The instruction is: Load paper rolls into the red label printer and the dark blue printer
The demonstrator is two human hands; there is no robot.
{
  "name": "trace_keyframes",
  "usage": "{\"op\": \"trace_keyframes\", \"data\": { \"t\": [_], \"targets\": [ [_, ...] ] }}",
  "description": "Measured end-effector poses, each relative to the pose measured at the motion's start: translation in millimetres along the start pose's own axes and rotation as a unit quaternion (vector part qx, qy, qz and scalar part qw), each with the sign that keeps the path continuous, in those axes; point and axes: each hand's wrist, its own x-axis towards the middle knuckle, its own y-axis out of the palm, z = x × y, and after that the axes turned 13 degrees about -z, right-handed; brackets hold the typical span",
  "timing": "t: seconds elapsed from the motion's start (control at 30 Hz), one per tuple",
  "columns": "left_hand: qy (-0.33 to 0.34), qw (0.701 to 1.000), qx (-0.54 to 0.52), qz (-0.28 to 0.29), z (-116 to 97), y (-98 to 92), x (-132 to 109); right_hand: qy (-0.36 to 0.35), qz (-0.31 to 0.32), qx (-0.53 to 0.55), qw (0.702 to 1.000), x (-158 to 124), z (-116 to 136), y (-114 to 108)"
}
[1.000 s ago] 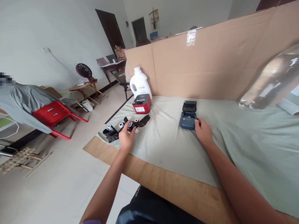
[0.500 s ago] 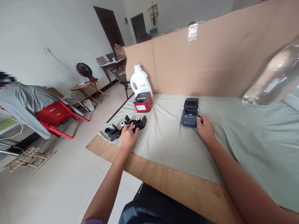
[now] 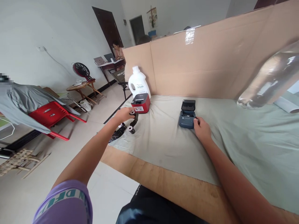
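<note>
Containers first: note white jug (image 3: 139, 81) standing capped at rear left of cloth-covered counter (image 3: 168, 173); cannot see inside. Just in front of it, red-and-black box (image 3: 144, 103), also hiding any contents. Near middle of counter, blue-grey device (image 3: 187, 122) with lid (image 3: 188, 105) raised and compartment exposed; too dark and small to read inside. At far right, clear plastic package (image 3: 266, 81) against cardboard panel (image 3: 198, 65). With left hand (image 3: 125, 115), clasping small roll (image 3: 132, 112) between drawn-in fingers, close in front of red-and-black box; cannot make out exact contact. Below, second roll (image 3: 131, 129) beside dark strip (image 3: 135, 121), plus white roll (image 3: 121, 125) partly hidden near left forearm. With right hand (image 3: 202, 129), gripping right side of blue-grey device, with thumb at front corner. Compared with half a second ago: now reaching farther out with left hand, having shifted small roll toward red-and-black box. See no clear change at right hand or raised lid.
</note>
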Motion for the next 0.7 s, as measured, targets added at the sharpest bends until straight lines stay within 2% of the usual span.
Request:
{"op": "trace_keyframes", "data": {
  "t": [0.17,0.23,0.3,0.33,0.4,0.5,0.6,0.7],
  "targets": [
    [-0.059,0.992,-0.067,-0.09,-3,-38.9,12,0.007,0.002,-0.001,1.0,1,0,1],
    [-0.078,0.979,-0.151,-0.11,-18,-44.3,13,0.005,0.002,0.001,1.0,1,0,2],
    [-0.089,0.954,-0.264,-0.109,-45,-40.0,13,0.004,0.001,0.003,1.0,1,-1,2],
    [-0.084,0.941,-0.314,-0.096,-62,-34.2,12,0.005,0.001,0.003,1.0,1,-1,2],
    [-0.079,0.883,-0.459,-0.054,-102,-15.8,13,0.007,0.0,0.001,1.0,0,0,2],
    [-0.112,0.808,-0.579,-0.015,-165,23.4,16,0.008,-0.002,0.002,1.0,-1,1,1],
    [-0.186,0.765,-0.616,0.023,-216,67.1,23,0.012,0.001,0.001,1.0,-1,0,0],
    [-0.196,0.738,-0.645,0.043,-247,106.4,32,0.015,0.007,0.007,1.0,-1,0,0]
  ]
}}
